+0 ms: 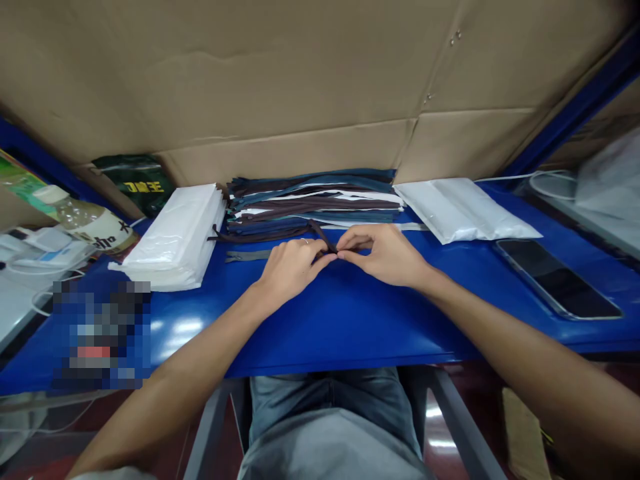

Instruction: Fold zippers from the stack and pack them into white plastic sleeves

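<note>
Pinching a narrow, bent, dark fabric strip (323,237)

A smooth, glossy blue finish is shown by the bench (340,320) — light is mirrored toward its front edge. Matt, woven-looking cloth is seen in the raised dark strip (319,233) and in the stacked strips (320,201) along the back edge. The white packets (173,223) are skinned in shiny, creased plastic, the phone (560,277) toward the right edge is faced in glass-like black, and dull cardboard (275,80) is seen behind.
</note>
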`<state>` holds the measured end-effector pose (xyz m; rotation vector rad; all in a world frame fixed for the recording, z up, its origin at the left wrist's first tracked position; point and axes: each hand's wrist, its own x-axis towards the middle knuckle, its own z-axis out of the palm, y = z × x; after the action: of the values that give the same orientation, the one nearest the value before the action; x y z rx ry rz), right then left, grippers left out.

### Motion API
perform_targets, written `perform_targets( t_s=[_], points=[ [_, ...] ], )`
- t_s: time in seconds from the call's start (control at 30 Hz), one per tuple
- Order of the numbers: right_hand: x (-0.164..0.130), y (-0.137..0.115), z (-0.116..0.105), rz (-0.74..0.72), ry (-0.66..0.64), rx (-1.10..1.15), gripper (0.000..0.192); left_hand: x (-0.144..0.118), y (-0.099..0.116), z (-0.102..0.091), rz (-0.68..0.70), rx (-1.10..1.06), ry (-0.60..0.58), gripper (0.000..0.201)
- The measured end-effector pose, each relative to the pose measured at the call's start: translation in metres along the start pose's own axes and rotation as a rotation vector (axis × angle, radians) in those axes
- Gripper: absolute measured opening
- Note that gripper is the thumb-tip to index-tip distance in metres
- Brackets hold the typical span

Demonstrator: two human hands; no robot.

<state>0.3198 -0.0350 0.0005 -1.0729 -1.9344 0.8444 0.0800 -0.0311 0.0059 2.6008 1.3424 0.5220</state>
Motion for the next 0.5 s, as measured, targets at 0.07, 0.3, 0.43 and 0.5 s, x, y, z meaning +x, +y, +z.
perform_targets(
  t_s=[0.07, 0.3, 0.43, 0.5],
  points=[
    [0.000, -0.001, 0.004, -0.001, -0.007, 0.019, 0.012, 0.000, -0.003, 0.000, 0.025, -0.007, -0.001, 0.023],
    [0.003, -0.003, -0.011, 0.023, 0.057, -0.153, 0.011, 0.003, -0.002, -0.017, -0.053, 0.066, 0.120, 0.017],
    [-0.001, 0.007, -0.059, 0.157, 0.141, -0.435, 0.015, 0.000, -0.026, -0.054, -0.335, 0.252, 0.208, 0.012],
    [-0.006, 0.017, -0.090, 0.278, 0.168, -0.563, 0.018, -0.006, -0.045, -0.075, -0.477, 0.347, 0.227, 0.013]
  ],
)
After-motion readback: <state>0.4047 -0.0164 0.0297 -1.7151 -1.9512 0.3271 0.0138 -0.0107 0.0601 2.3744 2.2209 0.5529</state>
